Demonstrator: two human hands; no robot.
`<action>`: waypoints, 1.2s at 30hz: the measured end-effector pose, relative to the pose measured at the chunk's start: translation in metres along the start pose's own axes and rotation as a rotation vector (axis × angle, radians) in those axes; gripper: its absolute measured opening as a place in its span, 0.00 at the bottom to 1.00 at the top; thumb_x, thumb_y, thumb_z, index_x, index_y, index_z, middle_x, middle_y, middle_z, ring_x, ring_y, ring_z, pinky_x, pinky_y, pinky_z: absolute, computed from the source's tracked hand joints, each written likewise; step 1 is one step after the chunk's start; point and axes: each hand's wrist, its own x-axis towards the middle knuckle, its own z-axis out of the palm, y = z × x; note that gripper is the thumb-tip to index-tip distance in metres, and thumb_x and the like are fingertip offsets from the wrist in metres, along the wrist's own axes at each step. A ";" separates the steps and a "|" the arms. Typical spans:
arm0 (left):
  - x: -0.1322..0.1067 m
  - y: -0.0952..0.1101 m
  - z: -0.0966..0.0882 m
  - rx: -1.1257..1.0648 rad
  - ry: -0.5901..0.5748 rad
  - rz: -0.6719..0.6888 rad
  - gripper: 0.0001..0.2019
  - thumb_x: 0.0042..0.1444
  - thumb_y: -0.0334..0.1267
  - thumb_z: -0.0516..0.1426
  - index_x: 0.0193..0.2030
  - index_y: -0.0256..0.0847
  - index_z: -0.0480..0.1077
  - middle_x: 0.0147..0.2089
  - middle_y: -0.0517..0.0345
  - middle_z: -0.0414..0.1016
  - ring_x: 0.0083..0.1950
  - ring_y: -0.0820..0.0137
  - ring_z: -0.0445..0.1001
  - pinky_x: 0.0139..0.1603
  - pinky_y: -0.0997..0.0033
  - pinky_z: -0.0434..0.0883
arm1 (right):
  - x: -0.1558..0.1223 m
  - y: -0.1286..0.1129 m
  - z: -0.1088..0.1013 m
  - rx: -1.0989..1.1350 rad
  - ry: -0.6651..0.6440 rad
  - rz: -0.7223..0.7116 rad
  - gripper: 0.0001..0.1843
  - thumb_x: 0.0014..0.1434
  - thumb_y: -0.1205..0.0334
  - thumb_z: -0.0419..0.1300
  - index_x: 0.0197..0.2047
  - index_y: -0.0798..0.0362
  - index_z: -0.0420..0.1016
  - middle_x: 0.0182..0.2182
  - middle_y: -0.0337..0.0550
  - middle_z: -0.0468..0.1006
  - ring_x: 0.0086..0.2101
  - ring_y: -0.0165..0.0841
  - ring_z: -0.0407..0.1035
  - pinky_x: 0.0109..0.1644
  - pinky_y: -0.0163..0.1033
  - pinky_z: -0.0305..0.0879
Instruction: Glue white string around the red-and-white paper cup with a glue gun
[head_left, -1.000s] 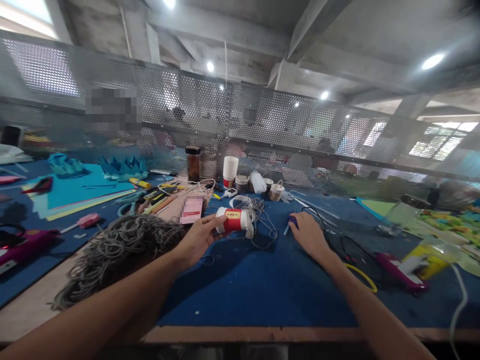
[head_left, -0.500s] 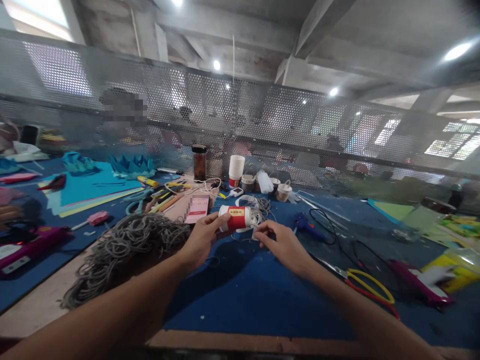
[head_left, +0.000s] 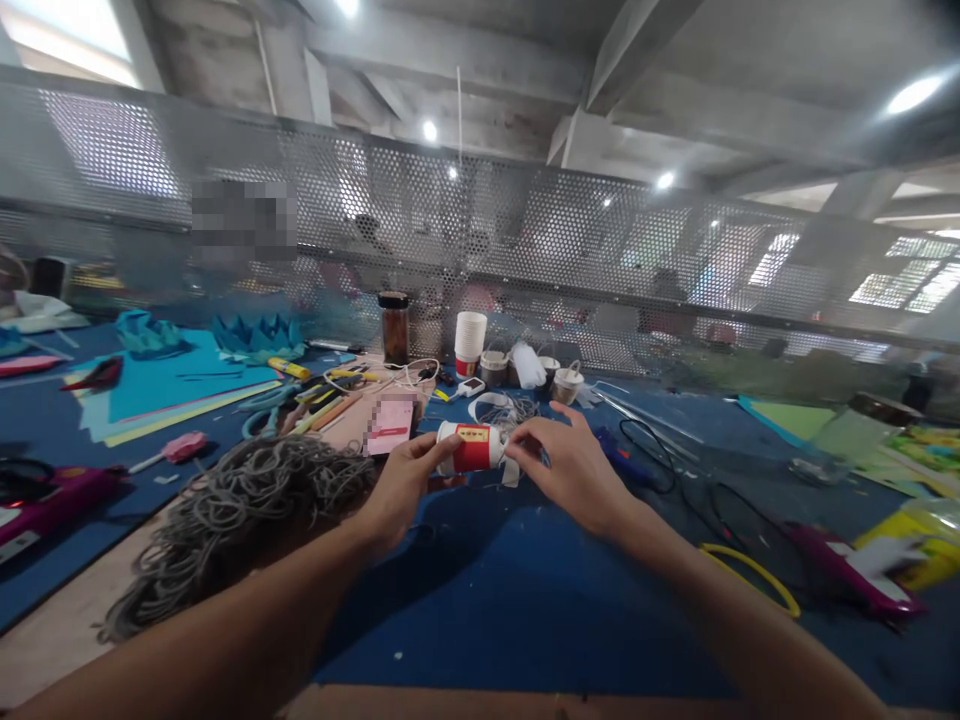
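A red and white paper cup (head_left: 472, 452) lies sideways in the air above the blue table, gripped by my left hand (head_left: 399, 487) with the thumb along its near side. At the cup's right end, my right hand (head_left: 576, 468) pinches thumb and forefinger together; whatever is between them is too small to make out. A white strip (head_left: 511, 473) hangs just below those fingertips. Behind the cup lies a tangle of thin grey cord (head_left: 517, 408). A large heap of grey cord (head_left: 247, 510) lies left of my left hand.
Stacked paper cups (head_left: 470, 335), small cord-wrapped cups (head_left: 568, 382) and a dark-lidded jar (head_left: 394, 330) stand at the back. A blue glue gun (head_left: 626, 452), cables, yellow-handled scissors (head_left: 754, 575) and a purple tool (head_left: 855, 575) lie right. Blue paper (head_left: 172, 385) lies left.
My right hand has moved up against the cup's end, its fingers now pinched there. The cup has turned slightly, and my left hand still holds it. The view has shifted a little.
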 end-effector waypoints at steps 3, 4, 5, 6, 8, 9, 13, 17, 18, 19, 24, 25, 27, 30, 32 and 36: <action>0.000 -0.002 0.000 0.015 0.021 0.000 0.18 0.52 0.50 0.66 0.43 0.38 0.80 0.44 0.48 0.81 0.43 0.63 0.77 0.38 0.68 0.75 | 0.000 0.001 0.002 0.021 0.012 -0.006 0.03 0.66 0.61 0.58 0.39 0.48 0.72 0.34 0.36 0.81 0.36 0.34 0.75 0.68 0.58 0.47; 0.000 -0.002 0.000 0.021 0.024 -0.002 0.17 0.52 0.50 0.66 0.42 0.39 0.80 0.43 0.48 0.81 0.42 0.63 0.77 0.37 0.68 0.75 | 0.001 0.002 0.002 0.025 0.016 -0.010 0.03 0.66 0.61 0.58 0.39 0.48 0.72 0.33 0.35 0.80 0.35 0.33 0.75 0.68 0.58 0.48; 0.000 -0.002 0.000 0.027 0.028 -0.005 0.17 0.52 0.49 0.66 0.42 0.39 0.80 0.43 0.48 0.81 0.41 0.63 0.77 0.36 0.69 0.75 | 0.001 0.002 0.003 0.027 0.021 -0.014 0.04 0.66 0.60 0.58 0.39 0.48 0.72 0.32 0.35 0.80 0.34 0.33 0.74 0.68 0.57 0.48; 0.000 -0.002 0.000 0.033 0.031 -0.008 0.17 0.52 0.49 0.66 0.42 0.39 0.80 0.42 0.48 0.81 0.41 0.64 0.77 0.36 0.69 0.75 | 0.001 0.003 0.003 0.029 0.024 -0.019 0.04 0.66 0.60 0.58 0.39 0.48 0.72 0.32 0.35 0.80 0.34 0.32 0.74 0.68 0.57 0.48; 0.000 -0.002 0.001 0.044 0.035 -0.012 0.17 0.52 0.49 0.66 0.42 0.39 0.80 0.42 0.49 0.82 0.40 0.64 0.77 0.35 0.69 0.75 | 0.001 0.004 0.004 0.036 0.031 -0.027 0.05 0.67 0.59 0.58 0.39 0.49 0.73 0.32 0.34 0.80 0.33 0.31 0.74 0.68 0.56 0.47; 0.000 -0.002 0.001 0.047 0.038 -0.013 0.16 0.52 0.49 0.66 0.42 0.39 0.80 0.42 0.49 0.82 0.39 0.65 0.77 0.35 0.69 0.75 | 0.001 0.004 0.004 0.040 0.034 -0.031 0.04 0.66 0.59 0.58 0.39 0.49 0.72 0.32 0.34 0.80 0.33 0.31 0.74 0.68 0.56 0.47; -0.002 -0.001 0.002 0.051 0.038 -0.016 0.17 0.51 0.49 0.67 0.43 0.40 0.81 0.42 0.50 0.82 0.38 0.65 0.76 0.34 0.70 0.74 | 0.002 0.006 0.005 0.056 0.042 -0.036 0.04 0.66 0.60 0.59 0.39 0.48 0.73 0.34 0.35 0.80 0.35 0.31 0.74 0.69 0.55 0.46; -0.003 0.000 0.003 0.047 0.035 -0.023 0.19 0.49 0.50 0.68 0.43 0.40 0.81 0.40 0.50 0.82 0.38 0.63 0.78 0.34 0.69 0.74 | 0.003 0.008 0.006 0.071 0.048 -0.029 0.04 0.66 0.59 0.59 0.39 0.48 0.73 0.34 0.35 0.81 0.35 0.30 0.74 0.69 0.54 0.46; -0.003 0.000 0.003 0.052 0.032 -0.024 0.19 0.48 0.50 0.68 0.43 0.40 0.81 0.40 0.50 0.82 0.38 0.62 0.78 0.34 0.69 0.74 | 0.003 0.008 0.006 0.076 0.051 -0.028 0.04 0.66 0.59 0.59 0.39 0.48 0.73 0.35 0.34 0.81 0.35 0.30 0.74 0.69 0.54 0.46; -0.003 0.000 0.003 0.058 0.030 -0.024 0.19 0.49 0.50 0.68 0.43 0.40 0.81 0.40 0.49 0.82 0.38 0.62 0.78 0.34 0.68 0.74 | 0.003 0.008 0.007 0.079 0.053 -0.027 0.04 0.66 0.59 0.59 0.39 0.48 0.73 0.34 0.34 0.81 0.35 0.30 0.74 0.69 0.54 0.46; -0.004 -0.001 0.003 0.081 0.023 -0.022 0.18 0.50 0.50 0.67 0.43 0.41 0.81 0.40 0.50 0.82 0.38 0.63 0.78 0.34 0.69 0.74 | 0.003 0.010 0.008 0.082 0.060 -0.015 0.04 0.66 0.58 0.60 0.40 0.48 0.74 0.35 0.35 0.81 0.35 0.31 0.73 0.69 0.55 0.46; -0.004 -0.001 0.003 0.084 0.022 -0.024 0.18 0.50 0.51 0.67 0.43 0.40 0.81 0.40 0.50 0.82 0.38 0.63 0.78 0.34 0.69 0.74 | 0.003 0.011 0.009 0.083 0.061 -0.013 0.04 0.66 0.58 0.60 0.40 0.48 0.74 0.35 0.35 0.81 0.35 0.31 0.73 0.68 0.55 0.46; -0.004 -0.001 0.003 0.092 0.018 -0.024 0.18 0.51 0.50 0.66 0.43 0.41 0.81 0.40 0.49 0.82 0.38 0.63 0.77 0.35 0.69 0.74 | 0.003 0.011 0.009 0.088 0.063 -0.011 0.04 0.66 0.58 0.60 0.39 0.48 0.74 0.35 0.35 0.81 0.35 0.31 0.73 0.68 0.55 0.46; -0.004 -0.002 0.002 0.104 0.005 -0.015 0.18 0.53 0.50 0.65 0.45 0.40 0.81 0.41 0.48 0.82 0.38 0.64 0.77 0.35 0.69 0.73 | 0.004 0.011 0.010 0.098 0.069 -0.010 0.04 0.66 0.58 0.60 0.39 0.48 0.74 0.34 0.34 0.81 0.34 0.30 0.73 0.68 0.55 0.46; -0.005 -0.002 0.002 0.113 0.000 -0.009 0.18 0.54 0.50 0.65 0.46 0.40 0.80 0.42 0.48 0.82 0.38 0.64 0.76 0.35 0.69 0.73 | 0.004 0.012 0.010 0.102 0.076 -0.004 0.04 0.65 0.58 0.61 0.39 0.48 0.74 0.34 0.34 0.80 0.34 0.30 0.73 0.68 0.55 0.46; -0.005 -0.002 0.002 0.133 -0.004 -0.002 0.17 0.54 0.50 0.65 0.45 0.41 0.81 0.41 0.49 0.82 0.38 0.64 0.76 0.34 0.70 0.73 | 0.004 0.014 0.012 0.109 0.085 0.010 0.05 0.65 0.57 0.61 0.39 0.48 0.74 0.34 0.33 0.80 0.34 0.29 0.73 0.68 0.55 0.46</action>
